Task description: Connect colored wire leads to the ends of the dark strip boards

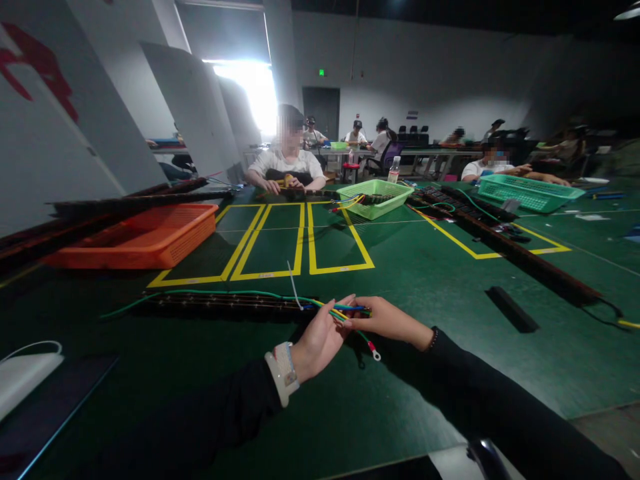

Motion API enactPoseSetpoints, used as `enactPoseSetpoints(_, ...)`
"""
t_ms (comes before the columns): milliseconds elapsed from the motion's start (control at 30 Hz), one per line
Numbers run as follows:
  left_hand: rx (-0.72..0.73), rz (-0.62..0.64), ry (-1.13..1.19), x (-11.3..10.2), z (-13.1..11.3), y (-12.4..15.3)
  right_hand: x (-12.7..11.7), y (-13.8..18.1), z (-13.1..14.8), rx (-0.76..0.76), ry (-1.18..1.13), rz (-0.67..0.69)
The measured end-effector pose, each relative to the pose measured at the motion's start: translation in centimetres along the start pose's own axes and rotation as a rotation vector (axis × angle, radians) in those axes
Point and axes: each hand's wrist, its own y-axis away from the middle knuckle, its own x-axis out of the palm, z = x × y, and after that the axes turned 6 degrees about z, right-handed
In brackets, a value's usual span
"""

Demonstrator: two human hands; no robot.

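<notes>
Both my hands meet at the right end of a long dark strip (220, 303) lying on the green table. My left hand (323, 337), palm turned up, has its fingers wrapped round a bundle of green, yellow and blue wires (340, 312). The fingers of my right hand (387, 320) pinch the same wires a little further right. A ring terminal (376, 355) with a red sleeve hangs below my right hand on a green wire. One long green wire (200, 291) runs left along the strip. A white cable tie (295, 287) sticks up from the strip's right end.
An orange basket (190, 233) stands at left, a light green basket (373, 207) ahead, a teal basket (530, 195) far right. Long dark strips (540, 263) lie at right. A short black bar (511, 309) lies nearer. Opposite sits a person (287, 160) handling another strip.
</notes>
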Motion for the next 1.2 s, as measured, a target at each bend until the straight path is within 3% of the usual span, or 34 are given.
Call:
enactPoseSetpoints(200, -0.021, 0.021, 0.033, -0.6, 0.0, -0.3, 0.6, 0.0, -0.4, 0.092, -0.095, 0.01)
enactPoseSetpoints(367, -0.052, -0.078, 0.03, -0.7, 0.0, -0.4, 1.0, 0.0, -0.1, 0.006, 0.229, -0.166)
enactPoseSetpoints(467, -0.014, -0.028, 0.024, -1.1, 0.2, -0.5, 1.2, 0.1, 0.0, -0.08, 0.419, -0.213)
enactPoseSetpoints(600, 0.04, 0.049, 0.02, -1.6, 0.4, -0.6, 1.3, 0.3, 0.0, -0.065, 0.607, -0.197)
enactPoseSetpoints(1033, 0.036, -0.031, -0.007, -1.0, 0.2, -0.5, -0.3, 0.6, 0.1, -0.211, 0.647, -0.106)
enactPoseSetpoints(1200, 0.035, -0.049, 0.003, -0.9, 0.1, -0.4, -1.0, 0.8, 0.2, -0.274, 0.798, -0.085)
